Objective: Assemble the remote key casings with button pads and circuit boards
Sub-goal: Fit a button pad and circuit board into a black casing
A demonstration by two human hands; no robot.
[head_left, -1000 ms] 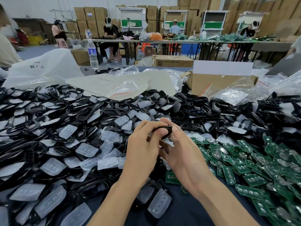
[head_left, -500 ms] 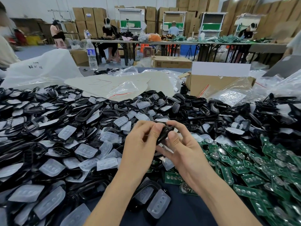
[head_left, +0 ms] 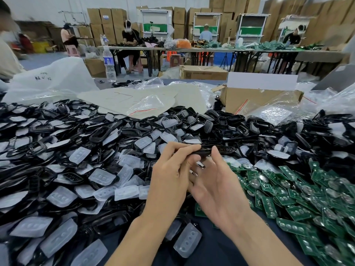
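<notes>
Both my hands meet above the middle of the table around one black remote key casing (head_left: 199, 152). My left hand (head_left: 171, 175) grips its left end with curled fingers. My right hand (head_left: 215, 181) is palm up, its thumb against the casing's right end. The casing's underside is hidden by my fingers. A wide heap of black casings (head_left: 107, 131) and translucent white button pads (head_left: 101, 176) covers the left and centre. Green circuit boards (head_left: 299, 191) with round coin cells lie piled at the right.
A cardboard box (head_left: 257, 96) and clear plastic bags (head_left: 272, 114) stand behind the piles. A white bag (head_left: 48, 79) and a water bottle (head_left: 109, 62) sit at the far left. Other people work at long tables (head_left: 192, 48) in the back.
The casing has turned from tilted to lying level between my fingertips. My right hand has opened out more, palm upward. Both hands stay in the same spot.
</notes>
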